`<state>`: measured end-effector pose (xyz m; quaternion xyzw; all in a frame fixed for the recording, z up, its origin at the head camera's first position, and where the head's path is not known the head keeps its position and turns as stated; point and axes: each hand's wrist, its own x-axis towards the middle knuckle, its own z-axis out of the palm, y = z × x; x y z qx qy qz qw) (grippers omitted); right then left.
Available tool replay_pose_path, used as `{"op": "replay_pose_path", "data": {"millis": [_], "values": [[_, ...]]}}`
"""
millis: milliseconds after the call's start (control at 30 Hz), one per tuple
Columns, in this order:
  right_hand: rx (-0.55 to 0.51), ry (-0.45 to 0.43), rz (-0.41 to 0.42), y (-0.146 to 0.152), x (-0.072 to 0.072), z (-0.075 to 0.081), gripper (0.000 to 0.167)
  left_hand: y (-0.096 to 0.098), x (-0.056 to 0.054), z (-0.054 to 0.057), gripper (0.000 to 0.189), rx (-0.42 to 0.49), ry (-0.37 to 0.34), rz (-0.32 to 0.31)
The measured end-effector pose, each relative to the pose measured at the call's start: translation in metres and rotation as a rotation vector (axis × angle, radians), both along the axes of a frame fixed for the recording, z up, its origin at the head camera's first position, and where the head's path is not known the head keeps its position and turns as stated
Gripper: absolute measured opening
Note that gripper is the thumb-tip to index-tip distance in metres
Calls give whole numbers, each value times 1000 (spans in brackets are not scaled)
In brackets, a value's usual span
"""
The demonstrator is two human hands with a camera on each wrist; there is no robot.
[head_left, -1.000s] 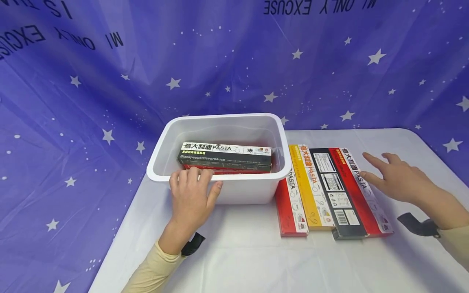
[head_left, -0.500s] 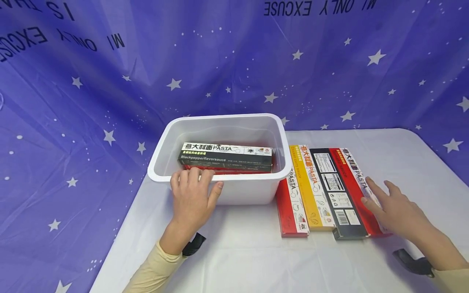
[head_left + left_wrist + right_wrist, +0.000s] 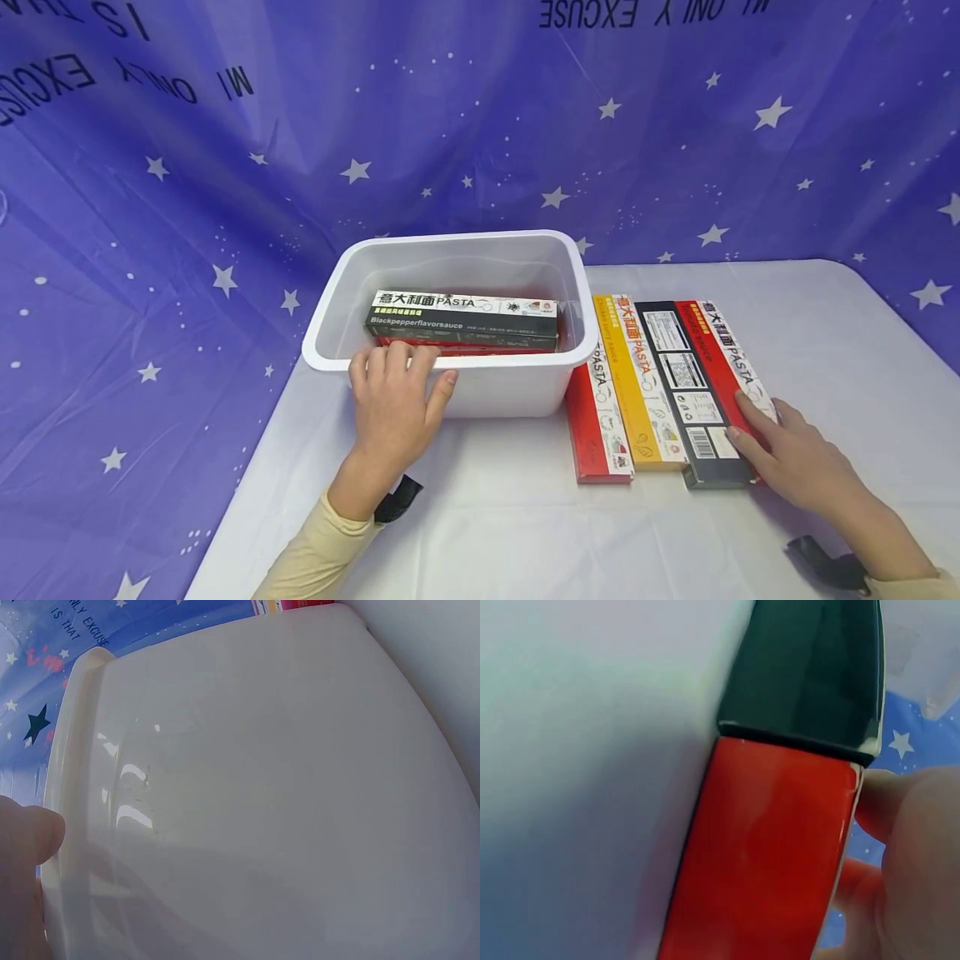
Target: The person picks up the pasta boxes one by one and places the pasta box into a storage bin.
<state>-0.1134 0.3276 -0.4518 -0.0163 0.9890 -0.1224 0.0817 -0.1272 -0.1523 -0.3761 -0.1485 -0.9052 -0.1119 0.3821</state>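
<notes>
Your left hand point(image 3: 393, 412) grips the near rim of the white rectangular plastic tub point(image 3: 495, 362). Your right hand point(image 3: 795, 458) touches the red-and-white cardboard pasta box point(image 3: 712, 346) well to the tub's right; whether it grasps, you can't tell. A flat black cardboard box point(image 3: 686, 392) adjoins that one on the tub's side. Inside the tub, a black-and-white box point(image 3: 461, 322) lies below the rim, with open room above. The white-covered table point(image 3: 510, 533) extends rightward past the tub; a purple star-printed curtain point(image 3: 480, 125) hangs behind.

Free headroom over the black box point(image 3: 461, 323), bin walls point(image 3: 510, 393) all round
</notes>
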Motion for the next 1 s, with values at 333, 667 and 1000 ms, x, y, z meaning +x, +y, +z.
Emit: {"op": "replay_pose_path", "data": {"millis": [333, 667, 1000], "values": [[14, 27, -52, 20, -8, 0, 84, 0, 0, 0, 37, 6, -16, -4], [64, 58, -136, 40, -16, -11, 101, 0, -1, 1, 44, 0, 6, -13], [57, 42, -151, 39, -17, -11, 101, 0, -1, 1, 51, -2, -2, -7]]}}
